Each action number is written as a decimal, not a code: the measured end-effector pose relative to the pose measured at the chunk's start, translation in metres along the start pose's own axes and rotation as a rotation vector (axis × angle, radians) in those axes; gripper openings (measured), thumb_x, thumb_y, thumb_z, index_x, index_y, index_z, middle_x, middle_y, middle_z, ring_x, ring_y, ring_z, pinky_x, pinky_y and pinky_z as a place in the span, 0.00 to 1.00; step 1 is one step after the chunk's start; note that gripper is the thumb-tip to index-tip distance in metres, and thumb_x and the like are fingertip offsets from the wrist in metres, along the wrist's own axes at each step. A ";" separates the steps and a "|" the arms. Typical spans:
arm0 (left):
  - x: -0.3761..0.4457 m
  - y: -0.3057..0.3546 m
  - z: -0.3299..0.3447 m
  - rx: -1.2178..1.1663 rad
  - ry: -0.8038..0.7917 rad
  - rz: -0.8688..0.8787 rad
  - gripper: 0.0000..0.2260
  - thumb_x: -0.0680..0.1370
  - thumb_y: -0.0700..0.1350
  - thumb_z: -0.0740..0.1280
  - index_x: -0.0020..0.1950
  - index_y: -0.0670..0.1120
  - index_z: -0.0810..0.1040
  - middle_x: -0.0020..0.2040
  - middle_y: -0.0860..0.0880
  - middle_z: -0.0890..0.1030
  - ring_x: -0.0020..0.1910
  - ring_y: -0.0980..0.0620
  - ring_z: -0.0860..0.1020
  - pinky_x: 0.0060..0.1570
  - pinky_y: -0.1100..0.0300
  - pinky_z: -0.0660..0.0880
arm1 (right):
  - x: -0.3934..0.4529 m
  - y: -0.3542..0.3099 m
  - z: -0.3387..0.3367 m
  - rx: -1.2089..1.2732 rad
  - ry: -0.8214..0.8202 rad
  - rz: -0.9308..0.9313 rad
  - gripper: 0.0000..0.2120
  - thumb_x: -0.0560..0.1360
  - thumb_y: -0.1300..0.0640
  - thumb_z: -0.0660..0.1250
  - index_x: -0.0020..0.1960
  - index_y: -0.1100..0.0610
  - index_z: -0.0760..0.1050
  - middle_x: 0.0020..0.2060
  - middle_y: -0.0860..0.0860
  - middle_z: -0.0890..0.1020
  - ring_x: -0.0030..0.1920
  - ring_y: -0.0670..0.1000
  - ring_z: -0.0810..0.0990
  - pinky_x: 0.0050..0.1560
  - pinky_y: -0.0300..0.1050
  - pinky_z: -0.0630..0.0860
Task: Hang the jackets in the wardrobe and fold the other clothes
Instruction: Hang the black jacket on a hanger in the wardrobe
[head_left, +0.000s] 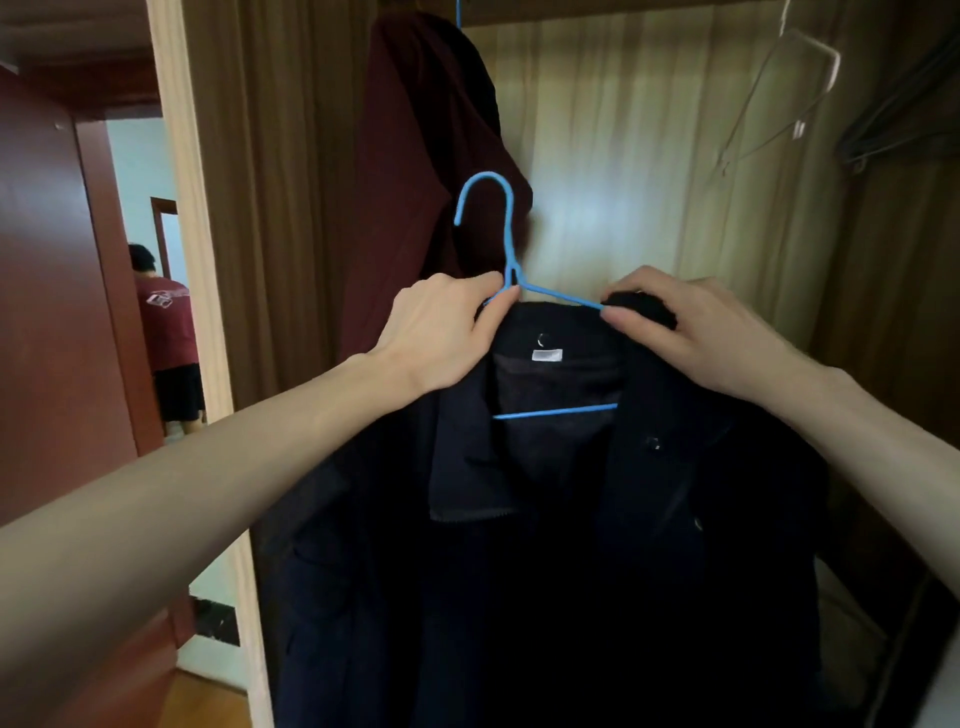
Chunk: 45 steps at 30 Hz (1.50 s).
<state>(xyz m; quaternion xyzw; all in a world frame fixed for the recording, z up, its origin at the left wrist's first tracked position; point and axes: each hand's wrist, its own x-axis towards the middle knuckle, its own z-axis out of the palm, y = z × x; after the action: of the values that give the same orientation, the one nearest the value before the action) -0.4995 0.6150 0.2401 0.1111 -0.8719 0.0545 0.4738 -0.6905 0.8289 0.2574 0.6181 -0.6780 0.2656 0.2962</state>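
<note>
A dark navy jacket (545, 545) hangs open on a blue hanger (506, 228) that I hold up in front of the wardrobe (623, 156). My left hand (441, 332) pinches the hanger's neck and left arm together with the jacket's collar. My right hand (691, 327) grips the collar fabric over the hanger's right arm. The hook points up and left, free of any rail. A maroon jacket (415, 182) hangs inside the wardrobe on another blue hanger, just behind the hook.
An empty pale hanger (795, 88) and dark hangers (893, 135) hang at the wardrobe's upper right. The wardrobe's wooden side panel (197, 260) stands at left. Beyond it, a person in a red shirt (166, 322) stands in a doorway beside a dark red door (52, 312).
</note>
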 end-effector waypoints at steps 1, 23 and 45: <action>-0.001 -0.001 -0.001 -0.004 -0.004 -0.028 0.18 0.86 0.59 0.55 0.45 0.51 0.74 0.33 0.51 0.77 0.36 0.42 0.75 0.39 0.50 0.70 | -0.003 0.005 -0.003 0.021 0.010 0.004 0.21 0.79 0.32 0.58 0.55 0.48 0.76 0.38 0.51 0.83 0.37 0.55 0.79 0.44 0.58 0.78; -0.007 0.016 0.005 -0.208 -0.035 0.023 0.17 0.86 0.60 0.57 0.44 0.50 0.70 0.31 0.53 0.74 0.34 0.50 0.75 0.42 0.46 0.76 | -0.029 0.033 -0.023 0.211 0.037 0.137 0.16 0.78 0.37 0.69 0.47 0.50 0.80 0.38 0.51 0.82 0.39 0.60 0.79 0.40 0.56 0.77; 0.058 0.074 0.035 -0.209 -0.102 0.109 0.14 0.87 0.55 0.56 0.47 0.48 0.69 0.40 0.52 0.76 0.42 0.42 0.76 0.45 0.43 0.76 | -0.028 0.066 -0.059 0.011 0.137 0.058 0.16 0.81 0.40 0.66 0.45 0.50 0.82 0.33 0.47 0.81 0.34 0.51 0.78 0.38 0.47 0.72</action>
<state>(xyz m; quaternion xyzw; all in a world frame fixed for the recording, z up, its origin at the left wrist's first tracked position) -0.5768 0.6717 0.2704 0.0160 -0.9005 -0.0166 0.4343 -0.7506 0.8976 0.2775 0.5803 -0.6722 0.3195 0.3307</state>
